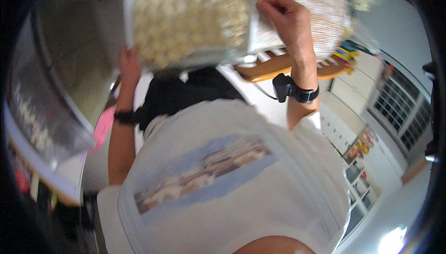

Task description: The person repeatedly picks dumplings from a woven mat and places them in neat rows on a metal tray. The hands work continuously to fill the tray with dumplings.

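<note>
Before me is a shallow pale-rimmed tray (128,13), densely covered with small cream-yellow pieces (188,17), blurred by motion. My left hand (129,66) grips the tray's left rim near its lower corner. At the opposite side, my right hand (287,17) has its fingers curled together by the right rim. Whether it pinches something there cannot be told. Behind that hand lies a pale, pinkish-white ribbed bundle (327,20), its material unclear. A black band with a small box (284,87) is strapped on my right wrist.
A curved wooden slatted piece of furniture (270,67) stands under the bundle. At left is a large clear-walled container (52,139) with a dark rim and pale bits. A pink item (104,128) lies beside it. White cabinets (355,87) and a barred window (393,104) are at right.
</note>
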`<action>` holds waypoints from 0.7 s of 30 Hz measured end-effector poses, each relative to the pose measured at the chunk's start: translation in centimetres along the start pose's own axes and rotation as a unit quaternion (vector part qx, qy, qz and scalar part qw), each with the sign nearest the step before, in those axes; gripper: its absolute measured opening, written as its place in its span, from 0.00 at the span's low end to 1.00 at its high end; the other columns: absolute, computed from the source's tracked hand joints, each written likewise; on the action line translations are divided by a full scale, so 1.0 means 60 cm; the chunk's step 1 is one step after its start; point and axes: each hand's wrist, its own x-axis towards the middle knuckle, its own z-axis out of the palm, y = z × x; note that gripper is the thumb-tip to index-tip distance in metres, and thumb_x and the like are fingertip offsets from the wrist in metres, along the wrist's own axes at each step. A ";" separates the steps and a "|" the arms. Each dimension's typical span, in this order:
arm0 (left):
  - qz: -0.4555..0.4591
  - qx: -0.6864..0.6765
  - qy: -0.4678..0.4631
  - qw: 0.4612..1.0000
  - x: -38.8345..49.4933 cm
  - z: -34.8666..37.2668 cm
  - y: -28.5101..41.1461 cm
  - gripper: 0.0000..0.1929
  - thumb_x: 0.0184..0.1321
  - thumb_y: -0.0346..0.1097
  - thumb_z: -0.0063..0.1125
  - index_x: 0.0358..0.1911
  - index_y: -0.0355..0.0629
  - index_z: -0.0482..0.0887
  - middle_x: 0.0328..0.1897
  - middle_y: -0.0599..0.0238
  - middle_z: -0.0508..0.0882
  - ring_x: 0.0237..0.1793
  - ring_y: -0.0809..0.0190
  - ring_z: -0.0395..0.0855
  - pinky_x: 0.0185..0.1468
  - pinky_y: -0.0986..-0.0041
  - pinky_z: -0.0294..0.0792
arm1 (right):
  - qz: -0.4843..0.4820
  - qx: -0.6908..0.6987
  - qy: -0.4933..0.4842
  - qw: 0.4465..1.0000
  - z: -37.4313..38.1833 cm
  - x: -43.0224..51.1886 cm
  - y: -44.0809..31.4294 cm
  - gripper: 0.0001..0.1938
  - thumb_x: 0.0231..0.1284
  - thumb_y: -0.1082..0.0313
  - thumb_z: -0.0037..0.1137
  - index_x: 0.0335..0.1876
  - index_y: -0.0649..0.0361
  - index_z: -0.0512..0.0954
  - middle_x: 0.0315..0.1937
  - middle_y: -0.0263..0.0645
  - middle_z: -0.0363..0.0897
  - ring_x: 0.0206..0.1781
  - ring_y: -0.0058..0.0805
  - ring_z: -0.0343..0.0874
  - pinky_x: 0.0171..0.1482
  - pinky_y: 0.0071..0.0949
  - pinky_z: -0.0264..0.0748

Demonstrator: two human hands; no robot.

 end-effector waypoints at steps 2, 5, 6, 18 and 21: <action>0.047 -0.074 -0.021 0.996 0.002 0.002 -0.004 0.22 0.69 0.45 0.48 0.54 0.30 0.73 0.49 0.45 0.80 0.51 0.51 0.78 0.56 0.63 0.67 | 0.000 -0.028 0.169 0.985 -0.104 0.042 0.063 0.10 0.58 0.65 0.65 0.39 0.62 0.85 0.28 0.30 0.83 0.32 0.13 0.76 0.35 0.17 0.72; 0.054 -0.018 -0.003 0.998 0.004 0.002 -0.005 0.21 0.71 0.43 0.45 0.54 0.29 0.73 0.51 0.46 0.80 0.53 0.52 0.77 0.57 0.64 0.66 | 0.091 -0.046 0.280 0.955 -0.200 0.106 0.176 0.12 0.56 0.62 0.67 0.40 0.62 0.85 0.26 0.27 0.81 0.27 0.12 0.72 0.29 0.18 0.68; 0.066 -0.009 0.004 0.998 0.005 0.002 -0.005 0.21 0.71 0.43 0.45 0.54 0.29 0.73 0.50 0.46 0.80 0.52 0.52 0.78 0.57 0.64 0.66 | 0.150 -0.074 0.295 0.941 -0.218 0.127 0.212 0.12 0.56 0.62 0.67 0.40 0.62 0.86 0.25 0.27 0.81 0.26 0.11 0.71 0.29 0.18 0.67; 0.063 0.016 0.030 0.997 0.009 -0.004 -0.006 0.18 0.68 0.44 0.50 0.46 0.32 0.77 0.40 0.47 0.81 0.40 0.54 0.78 0.48 0.65 0.69 | 0.060 -0.392 0.273 0.876 -0.250 0.274 0.445 0.20 0.58 0.43 0.54 0.41 0.50 0.86 0.35 0.47 0.84 0.41 0.49 0.83 0.44 0.42 0.78; 0.080 -0.023 0.014 0.996 0.006 -0.004 -0.003 0.17 0.68 0.43 0.49 0.46 0.34 0.78 0.38 0.47 0.81 0.39 0.53 0.78 0.46 0.65 0.69 | 0.046 -0.329 0.260 0.907 -0.253 0.251 0.410 0.18 0.58 0.46 0.57 0.43 0.48 0.85 0.36 0.51 0.84 0.42 0.49 0.83 0.45 0.45 0.79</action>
